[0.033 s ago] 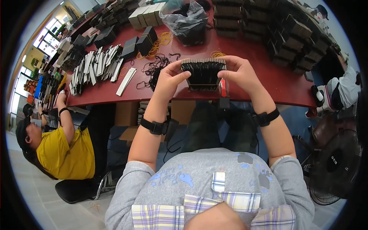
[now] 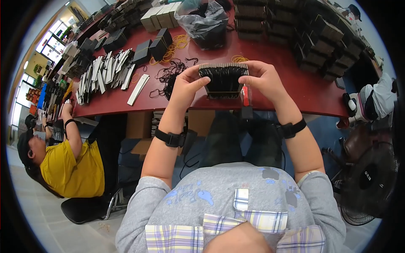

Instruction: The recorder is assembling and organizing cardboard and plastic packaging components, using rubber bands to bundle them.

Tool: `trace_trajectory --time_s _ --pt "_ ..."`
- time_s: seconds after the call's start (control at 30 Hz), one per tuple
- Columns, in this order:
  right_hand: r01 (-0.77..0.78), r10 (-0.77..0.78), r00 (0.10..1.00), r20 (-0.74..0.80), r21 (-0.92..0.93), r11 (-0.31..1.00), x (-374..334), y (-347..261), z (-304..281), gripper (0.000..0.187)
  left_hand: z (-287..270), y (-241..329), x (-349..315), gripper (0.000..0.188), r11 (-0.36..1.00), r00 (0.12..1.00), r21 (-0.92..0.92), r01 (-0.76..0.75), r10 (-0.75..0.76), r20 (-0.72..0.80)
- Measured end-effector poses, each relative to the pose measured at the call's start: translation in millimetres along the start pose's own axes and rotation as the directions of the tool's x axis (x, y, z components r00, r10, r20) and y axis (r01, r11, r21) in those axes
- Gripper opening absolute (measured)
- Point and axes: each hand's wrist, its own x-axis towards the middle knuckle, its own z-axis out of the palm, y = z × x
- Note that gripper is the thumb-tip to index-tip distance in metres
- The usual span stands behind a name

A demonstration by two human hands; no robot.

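Note:
Both my hands hold one thick bundle of thin black cards (image 2: 223,81) upright above the front edge of the dark red table (image 2: 312,95). My left hand (image 2: 187,86) grips the bundle's left end and my right hand (image 2: 265,80) grips its right end, fingers curled over the top. A small red object (image 2: 245,96) shows just under my right hand. A tangle of black elastic loops (image 2: 168,74) lies on the table beside my left hand. Each of my wrists wears a black band.
Yellow rubber bands (image 2: 177,44), white and black strips (image 2: 105,71), a clear plastic bag (image 2: 202,21) and stacked black bundles (image 2: 320,38) cover the table. A person in a yellow shirt (image 2: 71,164) sits at left. A fan (image 2: 367,181) stands at lower right, and another person (image 2: 375,101) sits at right.

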Motion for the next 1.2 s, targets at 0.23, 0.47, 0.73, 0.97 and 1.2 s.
trace_trajectory --time_s 0.23,0.47,0.73,0.97,1.2 --pt "0.023 -0.023 1.0 0.001 -0.026 0.999 1 5 1 0.037 -9 -1 5 0.039 0.998 0.997 -0.04 0.04 -0.037 0.064" --pt "0.054 -0.054 0.999 -0.004 -0.024 0.998 -4 30 20 0.051 -11 -17 -2 0.037 0.978 0.982 0.13 0.165 -0.176 0.073" --pt "0.023 -0.02 1.0 0.022 -0.113 0.993 -4 44 14 0.048 -17 -27 -3 0.038 0.862 0.973 0.471 0.187 -0.229 0.031" --pt "0.137 -0.14 0.99 0.001 -0.228 0.964 -6 12 9 0.048 7 7 0 0.05 0.976 0.982 0.195 0.099 -0.127 0.141" --pt "0.731 -0.693 0.683 0.233 -0.233 0.642 4 -47 12 0.046 67 8 9 0.099 0.548 0.91 -0.732 0.405 -0.166 0.379"
